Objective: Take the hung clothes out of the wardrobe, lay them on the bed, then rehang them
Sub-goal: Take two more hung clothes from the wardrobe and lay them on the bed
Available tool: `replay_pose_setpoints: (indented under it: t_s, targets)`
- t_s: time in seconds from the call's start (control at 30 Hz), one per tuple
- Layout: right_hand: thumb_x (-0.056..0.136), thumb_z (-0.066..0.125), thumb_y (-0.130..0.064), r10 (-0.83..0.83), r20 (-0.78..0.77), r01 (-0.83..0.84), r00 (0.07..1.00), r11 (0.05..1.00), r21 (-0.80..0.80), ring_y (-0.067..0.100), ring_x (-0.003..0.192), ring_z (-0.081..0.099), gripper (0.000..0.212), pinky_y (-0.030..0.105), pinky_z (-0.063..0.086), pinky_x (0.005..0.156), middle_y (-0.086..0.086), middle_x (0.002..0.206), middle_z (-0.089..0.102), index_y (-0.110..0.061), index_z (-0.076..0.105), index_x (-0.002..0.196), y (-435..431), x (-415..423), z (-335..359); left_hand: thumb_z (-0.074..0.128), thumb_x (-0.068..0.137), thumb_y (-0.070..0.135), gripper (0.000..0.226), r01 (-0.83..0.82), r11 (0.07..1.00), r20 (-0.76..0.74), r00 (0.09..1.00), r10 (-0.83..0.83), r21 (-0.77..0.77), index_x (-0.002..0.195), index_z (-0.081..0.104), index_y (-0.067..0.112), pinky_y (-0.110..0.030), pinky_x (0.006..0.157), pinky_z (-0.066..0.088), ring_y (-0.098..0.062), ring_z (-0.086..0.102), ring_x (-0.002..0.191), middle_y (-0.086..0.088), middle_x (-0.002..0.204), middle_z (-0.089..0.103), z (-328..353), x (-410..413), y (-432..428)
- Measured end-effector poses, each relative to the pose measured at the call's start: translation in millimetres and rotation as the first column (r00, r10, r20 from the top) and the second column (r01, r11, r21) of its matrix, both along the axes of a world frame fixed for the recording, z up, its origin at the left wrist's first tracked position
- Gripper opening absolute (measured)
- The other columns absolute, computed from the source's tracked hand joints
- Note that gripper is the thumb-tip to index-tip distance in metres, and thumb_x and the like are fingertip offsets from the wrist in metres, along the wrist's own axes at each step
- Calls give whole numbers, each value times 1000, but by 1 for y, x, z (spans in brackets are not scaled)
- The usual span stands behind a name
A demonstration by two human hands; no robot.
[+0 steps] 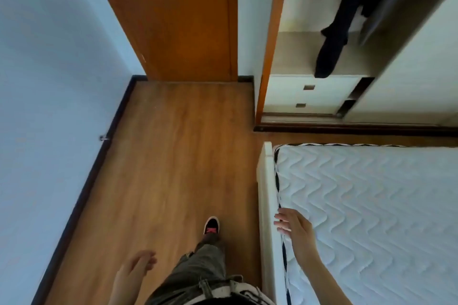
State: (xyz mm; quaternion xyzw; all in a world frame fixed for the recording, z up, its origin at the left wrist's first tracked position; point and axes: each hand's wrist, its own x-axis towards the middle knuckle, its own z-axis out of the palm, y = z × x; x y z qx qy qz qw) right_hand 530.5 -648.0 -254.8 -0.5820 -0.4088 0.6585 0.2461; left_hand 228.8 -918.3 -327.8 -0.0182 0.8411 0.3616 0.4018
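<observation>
Dark hung clothes [347, 20] dangle inside the open wardrobe [272, 39] at the upper right, one long dark sleeve or leg reaching down over a shelf. The bed [371, 205] with a bare white quilted mattress fills the lower right. My right hand [293, 226] hovers over the mattress corner by the white bed frame, fingers spread, holding nothing. Low at the bottom left, my left hand [137, 267] hangs over the floor with loosely curled fingers and nothing in it. Both hands are far from the clothes.
A brown wooden door [178, 20] stands at the top centre beside the wardrobe. White drawers [307, 95] sit under the wardrobe shelf. Wooden floor [173, 156] runs between the pale wall on the left and the bed. My foot in a dark shoe [211, 226] steps forward.
</observation>
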Motion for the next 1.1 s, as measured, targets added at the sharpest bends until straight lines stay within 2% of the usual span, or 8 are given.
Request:
replay_pose_setpoints:
  t_s: [0.07, 0.17, 0.43, 0.57, 0.67, 0.83, 0.97, 1.1]
  targets:
    - [100, 45, -12, 23, 4, -23, 1000, 1000, -14, 33, 89, 69, 26, 33, 55, 76, 18, 92, 73, 0, 68, 100, 15, -36, -6, 47, 98, 12, 26, -59, 998, 28, 998, 60, -24, 97, 69, -2, -31, 60, 36, -28, 56, 68, -15, 74, 70, 0, -23, -1]
    - [101, 45, -16, 49, 32, -49, 998, 998, -26, 29, 87, 71, 28, 36, 55, 79, 14, 92, 74, -1, 69, 101, 40, -92, -14, 47, 99, 16, 25, -57, 998, 18, 998, 57, -12, 94, 70, 7, -35, 67, 43, -30, 63, 76, -13, 81, 72, 14, -68, 33]
    - [102, 43, -15, -14, 98, 16, 995, 1000, -16, 30, 84, 70, 28, 29, 58, 71, 16, 92, 73, 0, 66, 100, 115, -190, -4, 46, 99, 24, 24, 202, 972, -44, 979, -198, 122, 96, 69, 20, -39, 87, 51, -19, 67, 90, -3, 90, 73, 59, -198, 188]
    - [102, 41, -10, -74, 102, 77, 992, 997, -31, 34, 81, 67, 27, 21, 58, 59, 22, 90, 69, 4, 64, 99, 157, -211, -5, 46, 99, 25, 24, 312, 933, -64, 950, -305, 180, 100, 70, 21, -34, 87, 51, -15, 67, 91, 0, 91, 73, 65, -235, 276]
    - [102, 41, -11, -134, 101, 140, 986, 989, -47, 34, 80, 66, 28, 21, 58, 58, 24, 90, 68, 5, 64, 99, 199, -229, -13, 47, 99, 22, 25, 324, 921, -58, 946, -319, 215, 101, 71, 17, -28, 81, 50, -15, 67, 91, -1, 92, 73, 57, -256, 339]
    - [102, 42, -11, -198, 90, 205, 976, 976, -74, 16, 56, 68, 28, 20, 55, 53, 25, 86, 67, 2, 65, 93, 303, -277, -37, 45, 100, 24, 26, 325, 928, -57, 946, -320, 184, 99, 70, 17, -28, 79, 50, -17, 67, 90, -2, 91, 73, 42, -301, 442]
    - [100, 44, -11, -171, 61, 174, 983, 984, -47, 20, 67, 70, 27, 29, 57, 65, 18, 83, 71, 2, 67, 98, 393, -323, -26, 46, 99, 15, 25, 327, 926, -80, 945, -318, 190, 93, 70, 14, -31, 74, 49, -27, 66, 85, -8, 85, 71, 49, -345, 505]
    - [100, 45, -13, -183, 12, 182, 983, 982, 39, 23, 75, 71, 25, 28, 58, 69, 15, 85, 72, -3, 68, 97, 466, -363, 6, 45, 99, 17, 25, 362, 920, -112, 931, -348, 151, 91, 69, 17, -32, 73, 48, -28, 66, 87, -9, 88, 71, 61, -389, 564]
